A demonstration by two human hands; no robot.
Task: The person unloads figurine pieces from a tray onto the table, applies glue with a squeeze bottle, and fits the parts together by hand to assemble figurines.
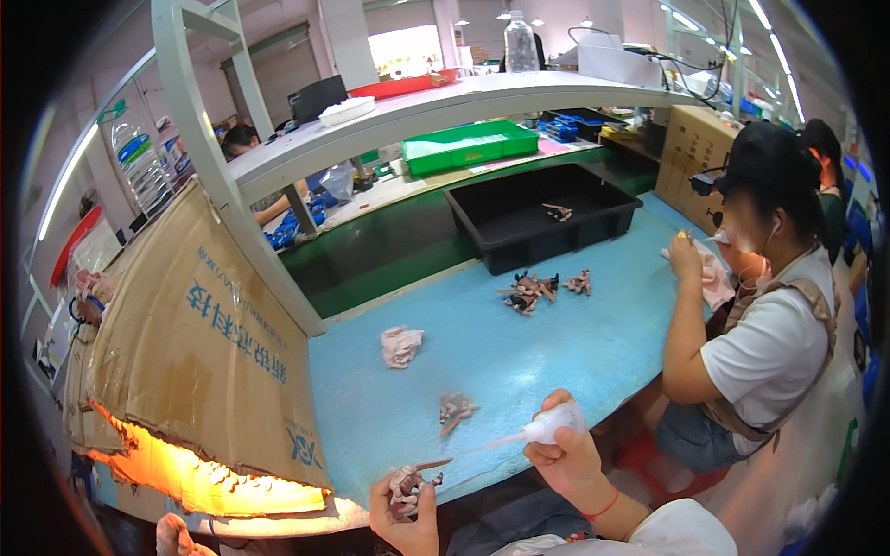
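Near the front edge of the blue tabletop [371, 422], my left hand [415, 530] closes its fingers round a small brownish-pink figurine [405, 488] with a long thin brown part sticking out to the right. My right hand [577, 471] grips a white squeeze bottle [559, 423], tilted so its long thin nozzle points left, above and apart from the figurine's right side. Just beyond the hands lies another small figurine or group of pieces [456, 410]. A crumpled pale pink cloth [401, 347] rests farther left.
Several figurines [530, 293] lie mid-table, before a black bin [501, 248] with a small piece inside. A cardboard sheet [199, 343] walls off the left, with orange light below. A shelf [408, 109] spans the back. At right a co-worker [769, 324] sits holding small things.
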